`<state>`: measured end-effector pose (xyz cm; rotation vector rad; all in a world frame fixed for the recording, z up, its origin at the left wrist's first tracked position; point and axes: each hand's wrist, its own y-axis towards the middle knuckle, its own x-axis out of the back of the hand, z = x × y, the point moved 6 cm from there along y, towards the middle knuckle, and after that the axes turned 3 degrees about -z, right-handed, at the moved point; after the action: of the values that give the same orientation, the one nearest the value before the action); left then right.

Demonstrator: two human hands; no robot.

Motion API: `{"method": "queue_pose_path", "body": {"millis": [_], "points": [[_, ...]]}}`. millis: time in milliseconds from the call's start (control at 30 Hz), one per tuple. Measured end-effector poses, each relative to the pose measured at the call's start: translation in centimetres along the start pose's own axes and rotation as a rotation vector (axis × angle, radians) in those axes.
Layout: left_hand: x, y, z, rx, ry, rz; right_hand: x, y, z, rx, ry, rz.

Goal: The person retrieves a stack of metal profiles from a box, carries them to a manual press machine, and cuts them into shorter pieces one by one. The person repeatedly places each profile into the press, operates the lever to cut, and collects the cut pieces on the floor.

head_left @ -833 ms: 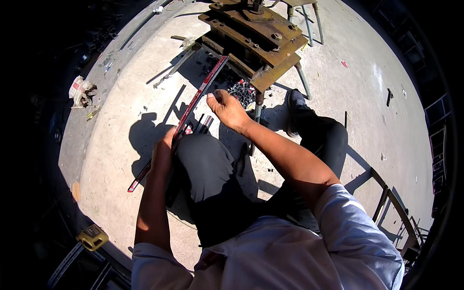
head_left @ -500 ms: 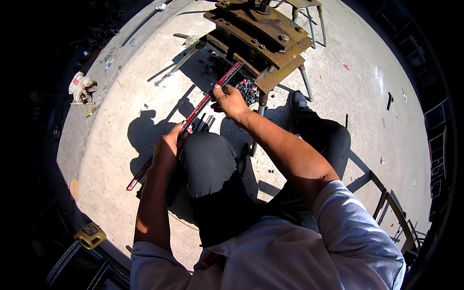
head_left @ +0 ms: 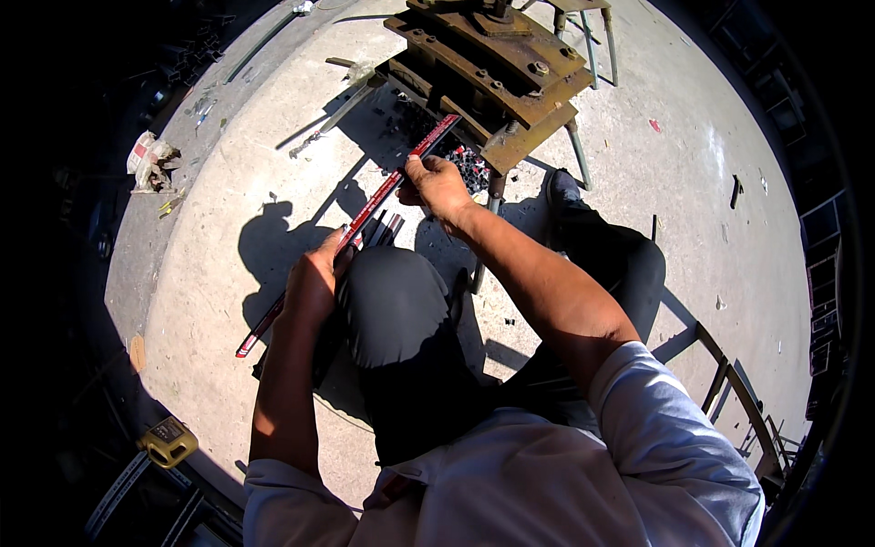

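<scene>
I sit over a concrete floor with a long thin red metal bar (head_left: 381,196) held across my knees. My left hand (head_left: 314,278) grips the bar near its middle, beside my left knee. My right hand (head_left: 436,184) holds it farther up, close to its far end. That far end reaches the edge of a rusty steel press (head_left: 492,64) on thin legs in front of me. The bar's near end sticks out low to the left over the floor. A few more bars (head_left: 387,230) lie on the floor between my hands.
Small dark cut pieces (head_left: 472,169) lie heaped under the press. A crumpled red and white packet (head_left: 146,159) lies at the far left. A yellow canister (head_left: 169,442) stands at the lower left. A metal frame (head_left: 738,392) leans at the right.
Both hands have pushed the red bar forward and up, so its far end has gone from short of the press to its edge. My right hand has moved up with it.
</scene>
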<state>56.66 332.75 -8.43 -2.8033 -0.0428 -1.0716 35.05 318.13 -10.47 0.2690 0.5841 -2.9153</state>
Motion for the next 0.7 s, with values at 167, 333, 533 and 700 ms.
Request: {"method": "queue_pose_path", "body": {"millis": [167, 333, 533, 700], "points": [[0.1, -0.3, -0.1, -0.008, 0.016, 0.008, 0.1, -0.3, -0.1, -0.043, 0.083, 0.019], [0.5, -0.2, -1.3, -0.035, 0.075, 0.007, 0.4, -0.2, -0.1, -0.018, 0.177, 0.042], [2.3, 0.2, -3.7, -0.079, 0.194, -0.04, -0.6, -0.1, 0.4, -0.035, 0.229, 0.011], [3.3, 1.4, -5.0, -0.051, 0.29, -0.025, -0.6, 0.9, 0.3, -0.003, 0.244, -0.004]]}}
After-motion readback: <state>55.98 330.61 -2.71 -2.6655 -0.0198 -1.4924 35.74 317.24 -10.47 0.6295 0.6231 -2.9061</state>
